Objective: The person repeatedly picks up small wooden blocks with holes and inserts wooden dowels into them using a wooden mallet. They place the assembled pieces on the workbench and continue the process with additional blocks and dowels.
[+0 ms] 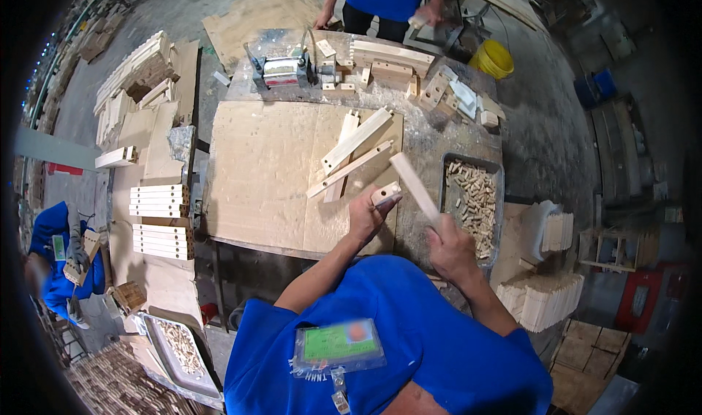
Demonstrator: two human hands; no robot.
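A: What does your left hand hold?
B: It pinches a small wooden block with holes in its face, above the near edge of the plywood sheet.
A: And your right hand?
B: It is clenched around one end of a pale wooden slat, which slants up to just beside the block, next to the tray of dowels.

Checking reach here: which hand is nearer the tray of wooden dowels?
Right. The right hand holds a wooden slat beside the tray; the left hand, holding a small block, is farther left.
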